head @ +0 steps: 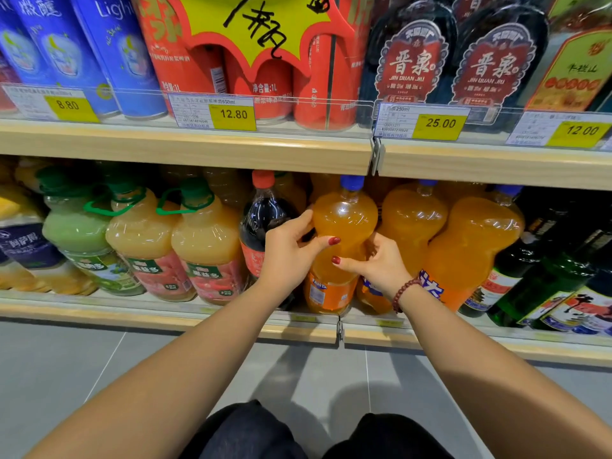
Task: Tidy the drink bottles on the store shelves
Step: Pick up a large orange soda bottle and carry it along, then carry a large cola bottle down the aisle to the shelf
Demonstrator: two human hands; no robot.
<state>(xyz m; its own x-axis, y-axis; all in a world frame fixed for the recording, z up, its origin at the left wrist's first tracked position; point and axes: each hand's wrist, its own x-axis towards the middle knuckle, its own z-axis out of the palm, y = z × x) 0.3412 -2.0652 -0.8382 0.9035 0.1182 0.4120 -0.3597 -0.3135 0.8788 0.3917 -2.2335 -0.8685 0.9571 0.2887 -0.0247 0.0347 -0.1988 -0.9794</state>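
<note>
Both hands are wrapped round the same orange soda bottle (342, 226) on the lower shelf (231, 326): left hand (288, 251) curled on its left side with the thumb across the front, right hand (377, 263) gripping the waist from the right, bead bracelet (405, 291) on that wrist. The bottle stands upright at the shelf's front edge, blue cap up, wedged between a cola bottle (261, 223) on its left and two more orange bottles (463, 240) on its right. Juice jugs (202, 240) with green handles sit further left, and green glass bottles (543, 286) far right.
</note>
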